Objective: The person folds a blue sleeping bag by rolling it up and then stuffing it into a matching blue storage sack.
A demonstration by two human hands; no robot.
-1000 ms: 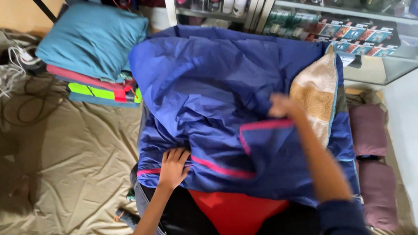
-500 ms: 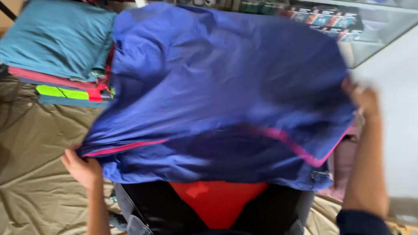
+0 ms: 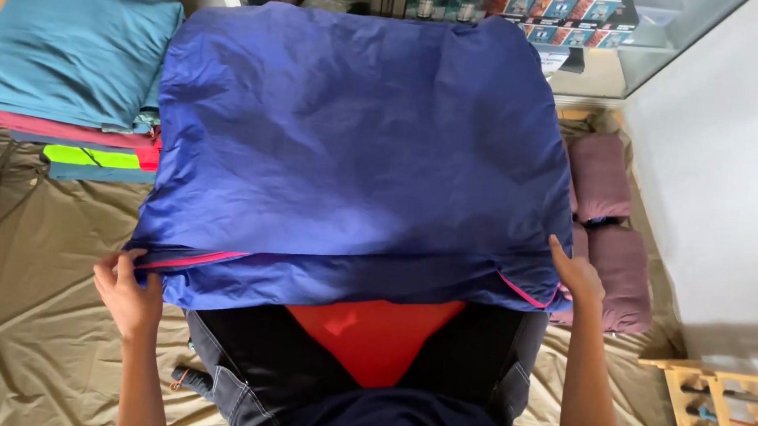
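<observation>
A large blue padded sheet of fabric (image 3: pixel 357 148) with pink trim lies spread flat in front of me, folded over on itself. My left hand (image 3: pixel 128 291) grips its near left corner at the pink edge. My right hand (image 3: pixel 578 276) grips the near right corner. Under the near edge shows a red and black garment (image 3: pixel 369 334) over my lap.
A stack of folded clothes (image 3: pixel 69 80), teal on top, lies at the left. Rolled maroon bundles (image 3: pixel 607 231) lie at the right by a white wall. A tan sheet (image 3: pixel 28 321) covers the floor. A glass shelf with boxes (image 3: pixel 539 9) stands behind. A wooden rack (image 3: pixel 723 420) sits at lower right.
The blue fabric was lifted and pulled open, then laid flat. My hands moved apart from its middle to its two near corners.
</observation>
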